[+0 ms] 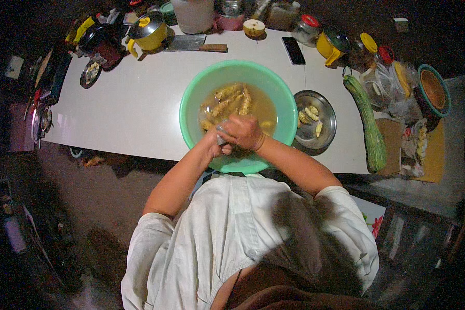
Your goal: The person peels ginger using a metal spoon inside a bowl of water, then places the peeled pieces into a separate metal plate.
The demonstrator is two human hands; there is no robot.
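My left hand [216, 146] and my right hand [243, 131] meet over the near side of a light green plastic basin [185, 116]. Between them, a small greyish thing [220, 136] shows partly; the fingers hide most of it, and its kind is unclear. Brownish water fills the lower part of the basin. Several knobby yellow-brown root pieces [225, 105] lie in this water, just beyond my hands. To the basin's right is a round stainless steel plate [325, 133] carrying several pale yellow pieces [312, 113].
Behind the basin, a cleaver [188, 42] lies on the white table [131, 100] near a yellow lidded pot [151, 33]. A cut fruit half [254, 28], a phone [293, 50] and jars line the back. A long green gourd [366, 124] rests at the right edge.
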